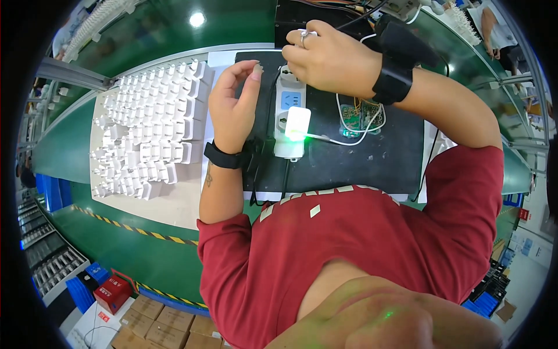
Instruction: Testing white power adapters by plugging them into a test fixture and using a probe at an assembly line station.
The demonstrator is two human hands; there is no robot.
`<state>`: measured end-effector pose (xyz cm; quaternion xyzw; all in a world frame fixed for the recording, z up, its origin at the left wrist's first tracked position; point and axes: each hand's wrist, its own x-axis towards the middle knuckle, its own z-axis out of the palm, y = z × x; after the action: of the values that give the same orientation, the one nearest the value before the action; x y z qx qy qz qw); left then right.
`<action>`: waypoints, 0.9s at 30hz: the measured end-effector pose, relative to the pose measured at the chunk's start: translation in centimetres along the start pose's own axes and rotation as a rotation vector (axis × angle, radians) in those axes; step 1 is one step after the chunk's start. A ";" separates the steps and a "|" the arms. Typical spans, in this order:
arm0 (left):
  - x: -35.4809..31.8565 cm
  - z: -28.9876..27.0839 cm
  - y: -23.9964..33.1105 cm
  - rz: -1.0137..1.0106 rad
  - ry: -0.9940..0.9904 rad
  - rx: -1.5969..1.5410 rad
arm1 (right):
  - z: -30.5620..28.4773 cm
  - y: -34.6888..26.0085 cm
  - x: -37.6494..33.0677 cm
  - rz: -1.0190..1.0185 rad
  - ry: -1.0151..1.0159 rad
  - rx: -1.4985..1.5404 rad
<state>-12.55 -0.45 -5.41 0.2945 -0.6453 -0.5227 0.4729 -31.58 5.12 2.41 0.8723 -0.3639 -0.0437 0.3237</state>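
Note:
My right hand (331, 58) is closed over the far end of a white power strip (289, 150), its curled fingertips hidden beneath it. Whatever they grip cannot be made out. To the left of the strip, my left hand (232, 107) is raised with bent fingers. Its thumb and forefinger tips lie close together, a gap shows behind them, and nothing is visible in it. A white charger (298, 119) is plugged into the strip's near half and glows green along its lower edge. From it a white cable (337, 141) loops right, across a green circuit board (350, 123).
Rows of white plug housings (157, 119) cover a board on the left. A black mat (389, 168) lies under the strip. Dark equipment with wires (325, 13) stands at the far edge. Cardboard boxes (168, 328) sit at lower left. Other people appear at the upper rims.

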 end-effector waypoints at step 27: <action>0.9 -2.8 2.1 0.319 -0.633 -0.027 | -5.2 -2.3 -1.5 0.550 0.302 0.872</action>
<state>-10.04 -1.76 -3.08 0.0072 -0.7908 -0.5161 0.3290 -29.66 10.14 4.89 0.7948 -0.5128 0.3240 -0.0202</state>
